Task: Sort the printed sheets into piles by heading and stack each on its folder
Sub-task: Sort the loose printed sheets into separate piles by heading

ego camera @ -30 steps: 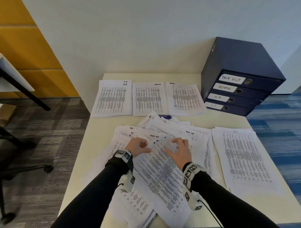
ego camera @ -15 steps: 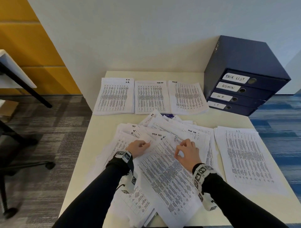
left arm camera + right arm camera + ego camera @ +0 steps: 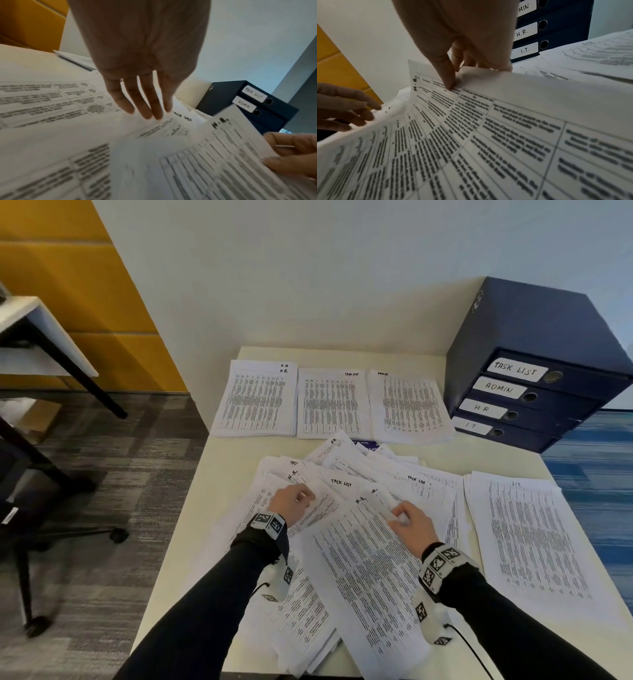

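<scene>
A loose heap of printed sheets (image 3: pixel 428 484) covers the middle of the cream table (image 3: pixel 226 474). My right hand (image 3: pixel 399 513) pinches the right edge of the top sheet, headed H.R. (image 3: pixel 363 570), between thumb and forefinger (image 3: pixel 448 81), and that edge is lifted. My left hand (image 3: pixel 301 498) rests with straight fingertips (image 3: pixel 150 115) on the sheets beside it. Sorted piles lie along the back: H.R. (image 3: pixel 255 402), TASK LIST (image 3: pixel 332 405), ADMIN (image 3: pixel 409 405). Another pile (image 3: pixel 534 542) lies at the right. Navy folders (image 3: pixel 534 392) labelled TASK LIST, ADMIN, HR, IT are stacked at the back right.
The table ends just left of the heap, with grey carpet (image 3: pixel 102 508) below. An office chair base (image 3: pixel 68 542) and a second desk (image 3: pixel 41 337) stand to the left. A white wall closes off the back.
My right hand went from spread fingers on the top sheet to a pinch on its right edge, which has risen. My left hand has stayed on the heap.
</scene>
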`<state>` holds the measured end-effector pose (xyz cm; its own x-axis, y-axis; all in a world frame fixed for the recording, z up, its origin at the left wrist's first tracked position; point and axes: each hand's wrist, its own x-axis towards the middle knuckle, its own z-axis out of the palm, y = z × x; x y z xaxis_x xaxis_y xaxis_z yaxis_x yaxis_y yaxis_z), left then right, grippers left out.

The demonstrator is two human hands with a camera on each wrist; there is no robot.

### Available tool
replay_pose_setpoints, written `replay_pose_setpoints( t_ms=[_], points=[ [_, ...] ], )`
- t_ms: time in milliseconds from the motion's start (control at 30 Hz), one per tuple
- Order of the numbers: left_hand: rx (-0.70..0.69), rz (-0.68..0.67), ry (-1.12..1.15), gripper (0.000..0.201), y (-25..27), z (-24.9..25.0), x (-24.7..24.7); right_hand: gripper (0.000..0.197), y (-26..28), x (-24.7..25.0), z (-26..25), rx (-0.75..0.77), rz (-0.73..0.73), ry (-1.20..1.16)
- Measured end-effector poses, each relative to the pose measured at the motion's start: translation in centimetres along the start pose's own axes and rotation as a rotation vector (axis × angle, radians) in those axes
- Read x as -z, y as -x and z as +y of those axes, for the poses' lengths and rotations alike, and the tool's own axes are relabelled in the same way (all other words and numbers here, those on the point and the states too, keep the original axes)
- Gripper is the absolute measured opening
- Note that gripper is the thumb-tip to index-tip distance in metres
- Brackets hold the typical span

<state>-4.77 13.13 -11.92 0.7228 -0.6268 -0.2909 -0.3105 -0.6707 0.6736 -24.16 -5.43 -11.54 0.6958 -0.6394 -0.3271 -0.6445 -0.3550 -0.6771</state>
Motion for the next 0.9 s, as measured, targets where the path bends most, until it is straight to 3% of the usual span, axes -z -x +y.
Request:
replay_pose_setpoints(
  t_ms=[100,200,333,400,467,567,700,800,867,900],
  points=[
    [0.152,0.146,-0.19,0.027,-0.2,-2.0,1.8,0.013,0.0,0.3,1.1,-0.037,-0.021,0.026],
    [0.312,0.148,-0.193,0.031,-0.1,-4.0,3.2,0.015,0.0,0.6,2.1,-0.08,-0.067,0.049],
    [0.241,0.033,-0.073,0.012,0.5,-5.7,3.1,0.015,0.0,0.8,3.2,-0.107,-0.111,0.072],
    [0.195,-0.038,-0.032,0.015,1.0,-5.7,2.3,0.016,-0.2,1.2,3.6,-0.122,-0.111,0.074],
    [0.177,-0.095,-0.035,0.031,1.4,-5.3,1.5,0.019,-0.5,2.0,4.3,-0.179,-0.027,0.032],
    [0.143,-0.149,-0.142,0.047,1.7,-4.3,0.6,0.03,-0.7,4.4,5.6,-0.331,0.236,-0.071],
    [0.135,-0.209,-0.26,0.037,1.4,-3.9,-0.4,0.037,-0.5,8.5,6.2,-0.458,0.516,-0.293],
    [0.137,-0.14,-0.221,0.039,0.8,-4.2,-0.7,0.043,-0.4,10.8,6.6,-0.493,0.605,-0.352],
    [0.167,-0.043,-0.134,0.018,0.5,-4.3,-0.3,0.045,-0.2,11.2,7.2,-0.492,0.588,-0.34],
    [0.195,-0.005,-0.085,0.023,0.4,-4.4,-0.1,0.045,-0.1,11.0,7.6,-0.491,0.564,-0.33]
  ],
)
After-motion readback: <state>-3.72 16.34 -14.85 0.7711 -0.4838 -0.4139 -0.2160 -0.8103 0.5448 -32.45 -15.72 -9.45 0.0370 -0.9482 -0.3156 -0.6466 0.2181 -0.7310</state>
